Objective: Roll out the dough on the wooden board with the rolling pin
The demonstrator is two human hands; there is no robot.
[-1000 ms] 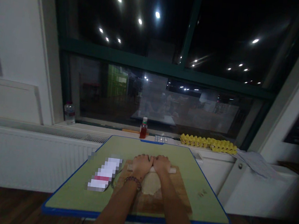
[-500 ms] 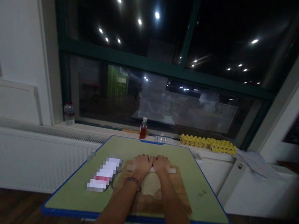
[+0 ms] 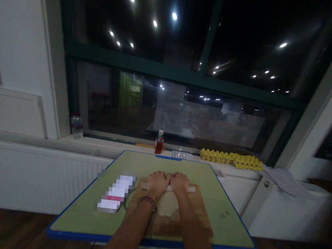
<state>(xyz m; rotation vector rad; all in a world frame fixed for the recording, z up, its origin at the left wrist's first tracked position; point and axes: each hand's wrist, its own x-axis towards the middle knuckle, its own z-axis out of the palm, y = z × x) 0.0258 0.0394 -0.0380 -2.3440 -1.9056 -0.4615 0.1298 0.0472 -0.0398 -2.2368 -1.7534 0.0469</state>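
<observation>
Both of my hands press on a pale wooden rolling pin [image 3: 191, 189] that lies crosswise near the far end of a wooden board [image 3: 199, 214]. My left hand [image 3: 157, 182], with a beaded bracelet at its wrist, is closed over the left part of the pin. Close beside it, thumbs nearly meeting, my right hand [image 3: 180, 181] is closed over the right part. A flattened, roundish piece of dough [image 3: 168, 204] rests on the board between my forearms, its far edge at the pin. The hands hide most of the pin's middle.
The board sits on a small green table [image 3: 89, 221] with a blue rim. A blurred-out white and pink item [image 3: 116, 194] lies on its left. On the windowsill stand a red bottle [image 3: 159, 143], a clear bottle [image 3: 77, 126] and yellow egg trays [image 3: 230, 159].
</observation>
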